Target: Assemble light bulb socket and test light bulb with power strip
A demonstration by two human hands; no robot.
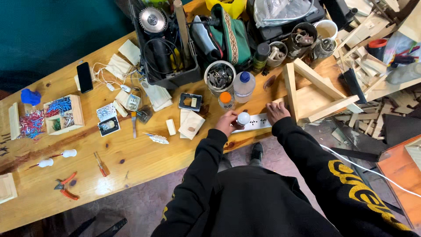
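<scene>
Hands at a white socket strip (258, 122) on the desk (131, 153).
Left hand (228, 122) grips a white bulb (243, 118); right hand (276, 112) rests open-fingered on the strip.

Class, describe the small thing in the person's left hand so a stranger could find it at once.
Start at the long wooden workbench and go to its near edge, by the white socket strip. The left hand holds a small white round bulb there. Unlike the bottles behind, it is capless.

A white bulb (243, 118) is sitting in my left fingers, just above the flat white strip (258, 122) lying under my right palm.
</scene>
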